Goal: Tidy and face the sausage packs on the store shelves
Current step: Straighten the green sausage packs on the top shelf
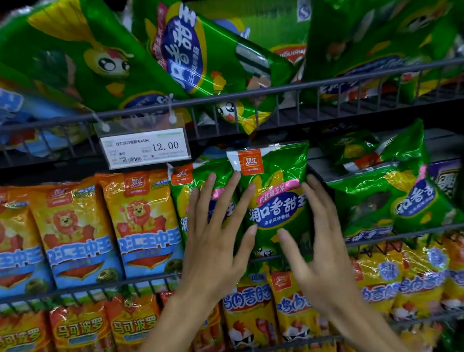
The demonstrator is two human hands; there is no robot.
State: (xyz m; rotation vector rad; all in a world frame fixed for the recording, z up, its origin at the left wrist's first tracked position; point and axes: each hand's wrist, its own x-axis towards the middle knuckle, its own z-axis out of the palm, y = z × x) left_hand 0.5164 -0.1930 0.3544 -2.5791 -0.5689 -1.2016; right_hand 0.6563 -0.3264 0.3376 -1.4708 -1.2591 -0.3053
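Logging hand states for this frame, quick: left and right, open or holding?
Left hand: open, straight fingers laid flat on the upright green pack.
Right hand: open, fingers straight at that pack's right edge; contact cannot be told.

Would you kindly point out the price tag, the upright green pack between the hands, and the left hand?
price tag (145,148), head view, on its white label.
upright green pack (276,199), head view, on its blue logo.
left hand (219,238), head view, on its back.
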